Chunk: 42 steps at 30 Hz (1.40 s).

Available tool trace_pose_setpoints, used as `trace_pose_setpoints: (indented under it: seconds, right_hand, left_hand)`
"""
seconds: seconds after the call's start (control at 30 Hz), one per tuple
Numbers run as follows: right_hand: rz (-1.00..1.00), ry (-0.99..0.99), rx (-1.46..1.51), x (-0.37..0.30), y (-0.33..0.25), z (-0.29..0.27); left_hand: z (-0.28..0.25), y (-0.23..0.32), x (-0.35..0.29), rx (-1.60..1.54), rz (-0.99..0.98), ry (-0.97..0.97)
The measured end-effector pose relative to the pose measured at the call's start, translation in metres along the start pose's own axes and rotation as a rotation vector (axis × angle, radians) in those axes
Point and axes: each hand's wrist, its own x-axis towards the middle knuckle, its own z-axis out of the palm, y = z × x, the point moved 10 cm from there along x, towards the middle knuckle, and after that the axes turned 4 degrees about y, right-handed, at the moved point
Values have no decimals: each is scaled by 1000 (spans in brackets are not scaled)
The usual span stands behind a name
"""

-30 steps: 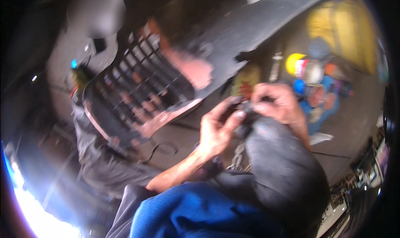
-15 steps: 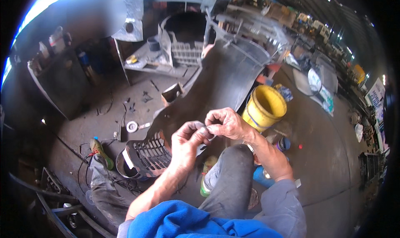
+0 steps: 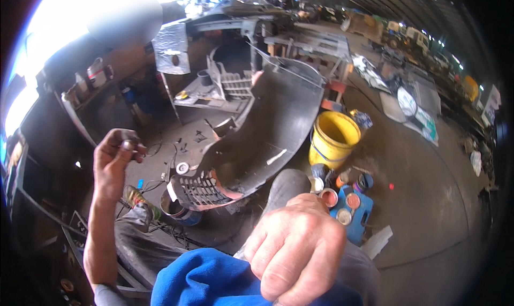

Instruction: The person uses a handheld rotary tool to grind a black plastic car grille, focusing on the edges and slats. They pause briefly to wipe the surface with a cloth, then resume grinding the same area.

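My left hand [image 3: 113, 164] is raised at the left, its fingers curled against the thumb; anything pinched there is too small or dark to make out. Close in front of me, my right hand [image 3: 302, 244] is a closed fist, knuckles up, above my lap and the blue cloth [image 3: 198, 279]. What its fingers hold, if anything, is hidden. Between and beyond the hands lies a large dark curved panel, like a car bumper [image 3: 267, 121], with a slotted grille end [image 3: 201, 191] nearest me. Neither hand touches it.
A yellow bucket [image 3: 326, 159] stands right of the panel. Nearer are a blue jerrycan [image 3: 361, 220] and several open tins [image 3: 329, 198]. A white tape roll [image 3: 182, 168] and scraps lie on the floor. Behind stands a low table [image 3: 209, 103]; cables trail near my left foot [image 3: 140, 201].
My hands were together over the panel's near end. They have parted: the left went left and up, the right came down and closer to me. The view has shifted too.
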Motion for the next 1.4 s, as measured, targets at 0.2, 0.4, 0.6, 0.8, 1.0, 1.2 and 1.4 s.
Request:
trace_pose_setpoints:
  seconds: [0.2,0.4,0.6,0.8,1.0,1.2,1.4]
  right_hand:
    - [76,-411,-104,-41,4,25]
    - [566,-375,150,-69,74,9]
    - [1145,292,-1034,-171,87,-188]
    - [1514,1079,-1675,-265,-36,-169]
    - [1923,164,-879,-327,160,-121]
    - [1940,-1193,-171,-553,255,11]
    - [2122,-1283,-210,-702,252,60]
  left_hand:
    - [0,-12,22,168,-51,-19]
    - [-26,-109,37,-130,-200,122]
    - [-70,-222,1,-312,-374,293]
    - [-179,-284,-36,549,-417,221]
    - [-185,-219,-38,-275,-140,304]
    - [-196,-204,-92,-168,-109,564]
    - [-241,-260,-139,449,-326,619]
